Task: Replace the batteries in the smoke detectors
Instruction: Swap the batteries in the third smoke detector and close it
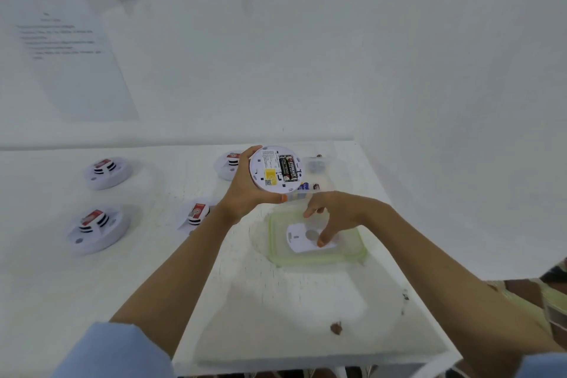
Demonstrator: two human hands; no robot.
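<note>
Left of desk (46, 285): rear detector (107, 172) and near detector (95, 228), both face up, apart from each other. Centre: third detector (196, 214); fourth detector (228, 164) partly hidden behind left hand (245, 190). Left hand's fingers grasp the held smoke detector (270, 176) by its rim, raised above the desk, back toward camera; two batteries (288, 167) sit in its compartment. Right: right hand (334, 213), fingers released and spread, one fingertip on the white cover plate (302, 242) inside the green-rimmed container (316, 259).
</note>
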